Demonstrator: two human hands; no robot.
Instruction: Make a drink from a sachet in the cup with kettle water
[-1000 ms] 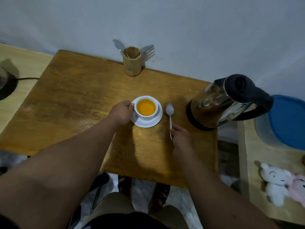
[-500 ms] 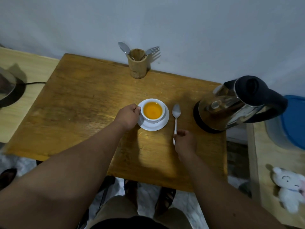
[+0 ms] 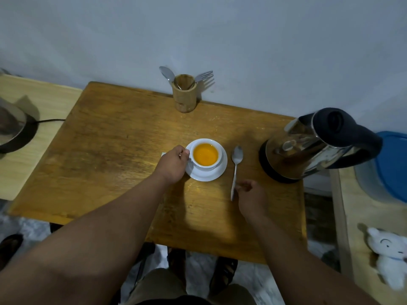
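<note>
My right hand (image 3: 251,194) has just loosened off the spoon (image 3: 235,170) at mid-frame, left hand (image 3: 174,164) pinching the cup (image 3: 206,156): stirring looks finished.

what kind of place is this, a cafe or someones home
Most likely a home, a plain room corner rather than a cafe: a small worn wooden table against a bare wall, an electric kettle, and a soft toy on the side surface.
</note>
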